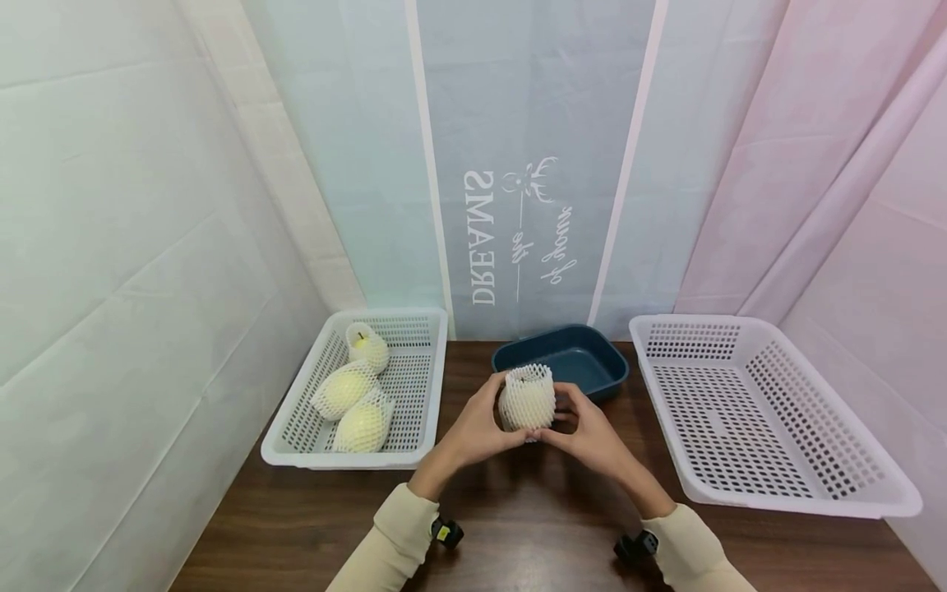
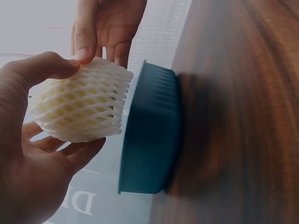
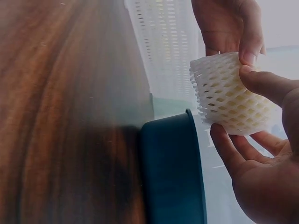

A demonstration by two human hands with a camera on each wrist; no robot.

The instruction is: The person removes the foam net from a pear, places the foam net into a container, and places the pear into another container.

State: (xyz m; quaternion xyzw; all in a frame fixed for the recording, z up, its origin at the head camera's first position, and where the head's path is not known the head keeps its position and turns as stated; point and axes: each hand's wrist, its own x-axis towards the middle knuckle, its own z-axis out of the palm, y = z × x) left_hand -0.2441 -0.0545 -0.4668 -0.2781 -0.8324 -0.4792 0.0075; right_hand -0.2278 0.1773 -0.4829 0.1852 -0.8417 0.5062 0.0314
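Observation:
A pale yellow pear in a white foam net sleeve (image 1: pixel 528 401) is held up between both hands, in front of the teal basin. My left hand (image 1: pixel 477 423) grips its left side, thumb on the near face and fingers curled round the far side, as the left wrist view shows. From the right, my right hand (image 1: pixel 589 432) grips it the same way, fingers beneath the net (image 3: pixel 233 95) in the right wrist view. The two thumbs nearly meet on the near face. The net's open, scalloped end extends past the fruit.
On the left, a white perforated basket (image 1: pixel 432 403) holds several netted pears (image 1: pixel 362 427). A teal basin (image 1: pixel 610 370) stands behind the hands. To the right is another white basket (image 1: pixel 740 427), its slotted floor showing. All stand on a dark wooden table (image 1: pixel 518 526) before a printed curtain.

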